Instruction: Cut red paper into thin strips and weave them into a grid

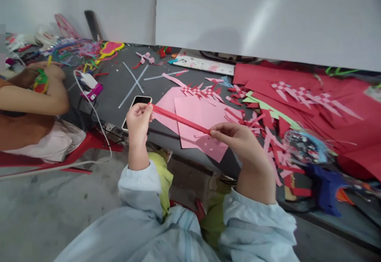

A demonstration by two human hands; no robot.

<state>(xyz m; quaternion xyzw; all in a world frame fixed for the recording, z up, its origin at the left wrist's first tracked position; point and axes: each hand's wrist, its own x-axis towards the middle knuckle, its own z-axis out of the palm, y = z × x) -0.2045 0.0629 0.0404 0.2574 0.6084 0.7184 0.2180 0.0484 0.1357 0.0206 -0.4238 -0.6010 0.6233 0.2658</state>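
Note:
A narrow red paper strip is stretched between my two hands above the table. My left hand pinches its left end between thumb and fingers, in front of a phone that it partly covers. At the other end, my right hand grips the strip between thumb and forefinger. Beneath the strip lie pink paper sheets, overlapping one another. Just behind them rests a woven red-and-pink checkered paper piece with loose strip ends.
Red paper sheets cover the right side, with another woven piece on top. Paper scraps, a clear bag and a blue tool lie nearer. At left, another person's hands hold something green; a white cable hangs down.

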